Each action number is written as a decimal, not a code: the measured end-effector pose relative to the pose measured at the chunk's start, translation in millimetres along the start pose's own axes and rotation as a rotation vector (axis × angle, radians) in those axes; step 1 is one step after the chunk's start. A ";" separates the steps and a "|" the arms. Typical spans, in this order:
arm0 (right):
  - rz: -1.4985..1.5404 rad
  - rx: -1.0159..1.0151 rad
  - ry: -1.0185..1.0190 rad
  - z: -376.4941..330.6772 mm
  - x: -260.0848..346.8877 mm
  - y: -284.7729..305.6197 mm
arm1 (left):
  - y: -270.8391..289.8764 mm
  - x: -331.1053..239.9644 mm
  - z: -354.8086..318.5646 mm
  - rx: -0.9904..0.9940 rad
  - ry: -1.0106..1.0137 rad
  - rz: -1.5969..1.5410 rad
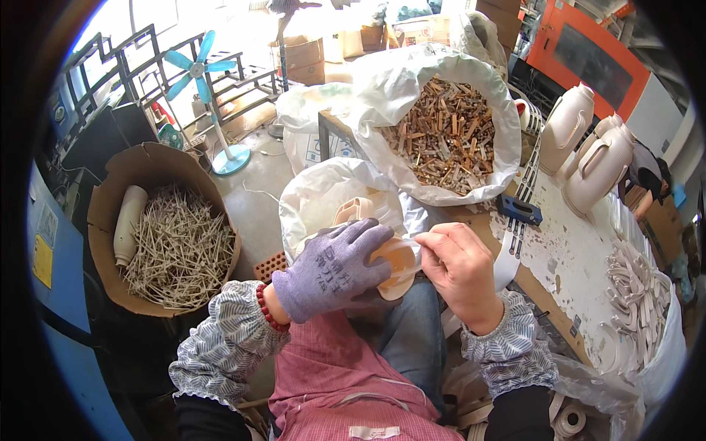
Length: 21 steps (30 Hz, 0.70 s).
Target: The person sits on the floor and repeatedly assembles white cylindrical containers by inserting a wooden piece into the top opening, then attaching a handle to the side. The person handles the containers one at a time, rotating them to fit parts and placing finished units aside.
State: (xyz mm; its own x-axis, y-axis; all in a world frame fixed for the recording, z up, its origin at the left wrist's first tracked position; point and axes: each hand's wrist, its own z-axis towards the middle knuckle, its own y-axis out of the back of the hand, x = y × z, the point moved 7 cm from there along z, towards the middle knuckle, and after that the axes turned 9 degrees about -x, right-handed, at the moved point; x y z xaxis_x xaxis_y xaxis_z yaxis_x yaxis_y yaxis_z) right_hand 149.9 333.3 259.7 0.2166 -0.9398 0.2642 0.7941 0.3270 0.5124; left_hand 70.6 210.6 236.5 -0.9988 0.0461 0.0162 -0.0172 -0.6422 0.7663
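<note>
- The left hand (334,270), in a purple-grey glove, grasps a cream plastic piece (399,278), fingers wrapped over it.
- The right hand (460,272), bare, pinches a thin translucent strip (417,257) between thumb and fingertips at that piece's right edge; whether strip and piece are joined is too small to tell.
- The plastic piece is above the person's lap, just in front of a white-lined container (298,197), where another cream part (354,212) shows.
- Beyond it, a large white bag (379,95) holds many brown pieces (448,136).
- On the left, a cardboard box (110,213) contains thin pale sticks (176,250) and a pale cylinder (130,224).
- On the right, the bench (555,250) carries cream jugs (599,170), a blue block (520,209) and a heap of pale curved strips (634,301).
- A blue fan (197,70) stands on the floor at far left.
</note>
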 end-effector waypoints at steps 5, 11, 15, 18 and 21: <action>-0.052 0.043 0.043 -4.3 9.1 -8.9 | -5.9 2.6 -1.0 0.058 -0.022 0.030; 0.034 0.160 0.041 -10.5 14.2 -22.7 | -4.3 6.3 -5.8 -0.040 0.016 -0.040; 0.097 0.268 0.165 -13.5 23.4 -20.3 | -0.3 11.3 -10.6 -0.092 0.060 -0.161; 0.126 0.413 0.307 -18.5 27.0 -21.4 | 3.0 10.7 -10.1 -0.113 0.055 -0.304; 0.165 0.596 0.353 -17.8 30.7 -25.1 | 0.1 9.3 -15.6 -0.102 0.022 -0.443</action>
State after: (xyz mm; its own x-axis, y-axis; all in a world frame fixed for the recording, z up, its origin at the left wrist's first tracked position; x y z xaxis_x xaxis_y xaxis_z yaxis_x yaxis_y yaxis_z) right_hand 146.7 294.4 240.4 0.5580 -0.8165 0.1482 0.3109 0.3713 0.8749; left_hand 60.6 199.0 226.7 -0.8950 0.3178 -0.3129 -0.4460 -0.6365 0.6293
